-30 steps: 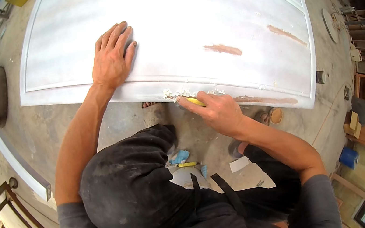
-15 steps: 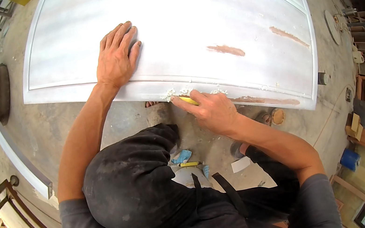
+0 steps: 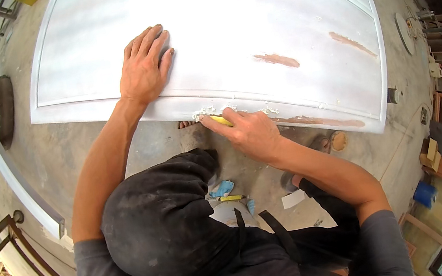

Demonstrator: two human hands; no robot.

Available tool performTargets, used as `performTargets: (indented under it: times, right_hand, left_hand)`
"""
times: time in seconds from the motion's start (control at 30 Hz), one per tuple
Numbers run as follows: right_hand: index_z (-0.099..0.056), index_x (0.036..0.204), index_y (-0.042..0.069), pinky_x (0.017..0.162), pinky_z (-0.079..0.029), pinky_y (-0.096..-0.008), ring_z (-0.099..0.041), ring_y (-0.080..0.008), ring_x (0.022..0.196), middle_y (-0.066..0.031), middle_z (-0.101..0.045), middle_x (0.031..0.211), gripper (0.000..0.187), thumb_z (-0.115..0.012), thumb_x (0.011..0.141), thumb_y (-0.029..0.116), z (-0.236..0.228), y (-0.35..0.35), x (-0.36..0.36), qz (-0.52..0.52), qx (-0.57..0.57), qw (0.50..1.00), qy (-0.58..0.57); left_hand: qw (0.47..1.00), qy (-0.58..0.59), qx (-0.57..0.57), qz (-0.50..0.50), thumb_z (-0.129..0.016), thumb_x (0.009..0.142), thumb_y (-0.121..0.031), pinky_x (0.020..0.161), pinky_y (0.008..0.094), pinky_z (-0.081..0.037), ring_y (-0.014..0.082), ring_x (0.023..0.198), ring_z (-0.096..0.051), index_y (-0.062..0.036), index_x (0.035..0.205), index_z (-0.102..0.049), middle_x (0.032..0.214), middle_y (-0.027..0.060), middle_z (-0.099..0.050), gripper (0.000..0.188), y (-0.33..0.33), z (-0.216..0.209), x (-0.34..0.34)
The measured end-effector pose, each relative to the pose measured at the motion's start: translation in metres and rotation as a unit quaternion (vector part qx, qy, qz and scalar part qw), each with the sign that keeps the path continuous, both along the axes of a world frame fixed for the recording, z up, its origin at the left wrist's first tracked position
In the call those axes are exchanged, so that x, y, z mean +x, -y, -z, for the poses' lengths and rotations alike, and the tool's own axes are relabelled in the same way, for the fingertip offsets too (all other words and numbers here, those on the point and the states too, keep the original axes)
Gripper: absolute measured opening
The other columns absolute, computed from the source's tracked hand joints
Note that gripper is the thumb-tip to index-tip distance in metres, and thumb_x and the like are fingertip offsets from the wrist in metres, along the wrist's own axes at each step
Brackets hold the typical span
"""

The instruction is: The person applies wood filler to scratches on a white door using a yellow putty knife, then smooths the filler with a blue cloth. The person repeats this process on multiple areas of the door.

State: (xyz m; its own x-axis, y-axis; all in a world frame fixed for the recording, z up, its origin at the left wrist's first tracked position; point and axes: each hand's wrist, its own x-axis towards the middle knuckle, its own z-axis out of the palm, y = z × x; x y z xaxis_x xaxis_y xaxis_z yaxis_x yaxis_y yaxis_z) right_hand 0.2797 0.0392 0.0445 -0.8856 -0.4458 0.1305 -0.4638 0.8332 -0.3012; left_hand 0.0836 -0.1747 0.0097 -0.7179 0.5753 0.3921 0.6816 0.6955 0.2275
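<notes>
A large white-painted panel (image 3: 200,38) with a raised moulding, like a door, lies before me. My left hand (image 3: 143,69) rests on its face, palm down with the fingers stretched out, left of the middle. At the near edge my right hand (image 3: 252,136) is closed around a yellow-handled scraper (image 3: 222,120). The scraper's working end is hidden by my fingers. Curled white paint shavings (image 3: 206,111) lie along the edge strip beside it. To the right of that hand the strip shows a long bare brown stretch (image 3: 321,121). Two more brown patches, one a short streak (image 3: 277,60), mark the panel's right part.
Below the panel stand a pale bucket (image 3: 231,214) with a blue packet (image 3: 222,188) and a second yellow tool (image 3: 231,198) on it. A tyre (image 3: 4,112) and a long white bar (image 3: 15,174) are at left. Wooden furniture and a blue container (image 3: 425,194) stand at right.
My right hand and the scraper have slid slightly left along the near edge. My left hand stays in its place on the panel.
</notes>
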Motion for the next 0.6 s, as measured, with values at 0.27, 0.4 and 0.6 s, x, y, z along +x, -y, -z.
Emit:
performTargets:
  times: [0.27,0.4,0.6]
  right_hand:
    - [-0.061,0.146,0.023,0.048,-0.051,-0.0334,-0.065,-0.0184,0.061,-0.0047,-0.056,0.089,0.071,-0.069,0.078,0.003,0.003,-0.001,0.001,-0.002,0.007,1.0,0.013]
    - [-0.062,0.145,0.022,0.049,-0.051,-0.0336,-0.065,-0.0191,0.062,-0.0049,-0.057,0.09,0.069,-0.068,0.079,0.004,0.005,0.019,-0.01,-0.008,0.001,1.0,-0.01]
    - [-0.063,0.144,0.023,0.049,-0.052,-0.0349,-0.066,-0.0204,0.061,-0.0058,-0.058,0.09,0.068,-0.068,0.079,0.003,0.005,0.02,-0.007,0.004,-0.012,1.0,-0.011]
  left_hand:
    - [1.0,-0.002,0.005,0.003,-0.063,0.103,-0.02,0.118,0.0453,-0.038,0.0285,0.143,-0.049,-0.008,0.141,-0.06,0.152,0.0081,-0.056,0.04,0.001,0.001,0.0]
    - [1.0,-0.003,0.003,-0.002,-0.063,0.103,-0.02,0.118,0.0454,-0.038,0.0284,0.143,-0.048,-0.0078,0.141,-0.06,0.152,0.0082,-0.056,0.04,0.003,0.002,-0.001]
    - [1.0,0.0,0.003,0.003,-0.063,0.103,-0.02,0.118,0.0452,-0.037,0.0278,0.144,-0.048,-0.008,0.141,-0.06,0.153,0.0077,-0.055,0.04,0.0,0.001,-0.001]
